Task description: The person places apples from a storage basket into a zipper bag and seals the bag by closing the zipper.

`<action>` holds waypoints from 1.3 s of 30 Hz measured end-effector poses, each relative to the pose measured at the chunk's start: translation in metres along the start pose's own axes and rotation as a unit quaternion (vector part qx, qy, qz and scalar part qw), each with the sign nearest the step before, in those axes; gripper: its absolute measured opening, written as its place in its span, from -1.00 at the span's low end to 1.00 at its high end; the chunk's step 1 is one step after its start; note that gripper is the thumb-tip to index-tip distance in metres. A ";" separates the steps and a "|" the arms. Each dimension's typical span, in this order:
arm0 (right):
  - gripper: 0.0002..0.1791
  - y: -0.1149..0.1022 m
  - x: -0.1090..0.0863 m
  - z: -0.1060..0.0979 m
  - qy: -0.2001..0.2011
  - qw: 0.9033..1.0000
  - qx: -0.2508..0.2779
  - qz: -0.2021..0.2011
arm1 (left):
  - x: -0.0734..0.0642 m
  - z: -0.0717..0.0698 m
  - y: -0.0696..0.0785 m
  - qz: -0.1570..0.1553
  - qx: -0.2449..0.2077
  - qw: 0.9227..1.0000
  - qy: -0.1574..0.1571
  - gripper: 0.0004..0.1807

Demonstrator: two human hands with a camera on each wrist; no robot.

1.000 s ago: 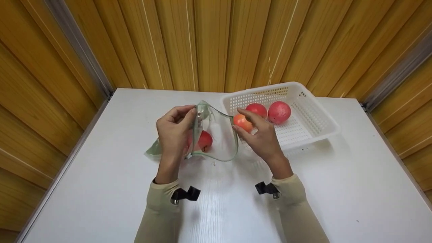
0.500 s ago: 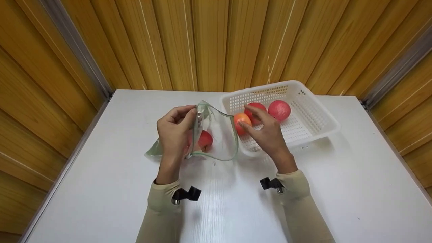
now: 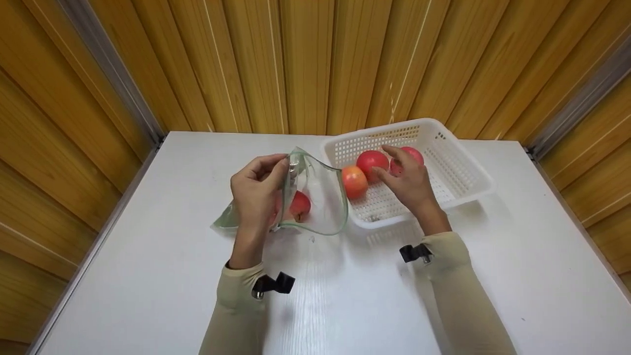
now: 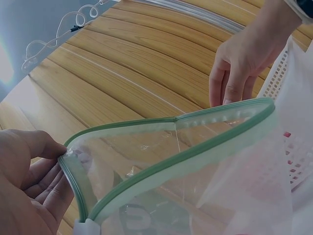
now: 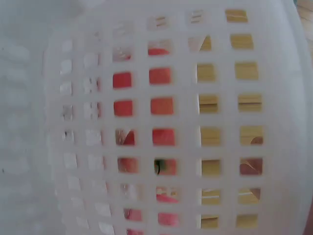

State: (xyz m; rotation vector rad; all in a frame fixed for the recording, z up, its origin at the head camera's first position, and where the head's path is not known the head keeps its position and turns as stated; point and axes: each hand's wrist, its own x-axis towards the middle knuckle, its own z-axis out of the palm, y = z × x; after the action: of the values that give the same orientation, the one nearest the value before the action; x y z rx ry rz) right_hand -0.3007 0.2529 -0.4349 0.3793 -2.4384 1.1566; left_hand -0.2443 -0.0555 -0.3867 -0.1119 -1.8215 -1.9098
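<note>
My left hand (image 3: 259, 185) pinches the rim of a clear zip bag (image 4: 161, 171) with green edging, whose mouth gapes toward the right. A red apple (image 3: 299, 204) lies inside the bag, partly covered by my hand. My right hand (image 3: 409, 180) is over the white plastic basket (image 3: 468, 172), thumb and fingers spread apart, holding nothing. Beside its thumb sits a red apple (image 3: 370, 162), and an orange-red apple (image 3: 354, 182) leans at the basket's left end. Another red apple (image 3: 414, 154) is partly hidden behind the right fingers. Through the basket's holes the right wrist view shows red fruit (image 5: 161, 105).
Both the bag and the basket rest on a white table (image 3: 315, 296). Wood-patterned panels (image 3: 315, 64) rise behind and at both sides. The bag's right rim reaches the basket's left end.
My right hand has let go of the bag's right rim and moved right over the basket, fingers spreading. The left hand keeps its pinch, and the bag's mouth stays parted.
</note>
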 end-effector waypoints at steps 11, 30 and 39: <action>-0.46 0.032 0.015 -0.016 0.016 0.999 -0.034 0.020 | 0.000 0.002 -0.002 0.014 -0.011 1.000 -0.010 -0.89; -0.24 0.063 0.038 -0.038 -0.106 0.979 -0.070 0.158 | -0.001 0.006 -0.001 0.020 -0.014 1.000 -0.018 -0.89; -0.20 0.069 0.038 -0.037 -0.130 0.977 -0.084 0.149 | -0.002 0.008 0.002 0.007 -0.012 1.000 -0.018 -0.89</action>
State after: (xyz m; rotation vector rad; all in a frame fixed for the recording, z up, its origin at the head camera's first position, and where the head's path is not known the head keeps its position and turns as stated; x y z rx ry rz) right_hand -0.3536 0.3220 -0.4419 0.1217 -2.8756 1.0582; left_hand -0.2442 -0.0476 -0.3851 -0.1677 -1.8183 -1.9321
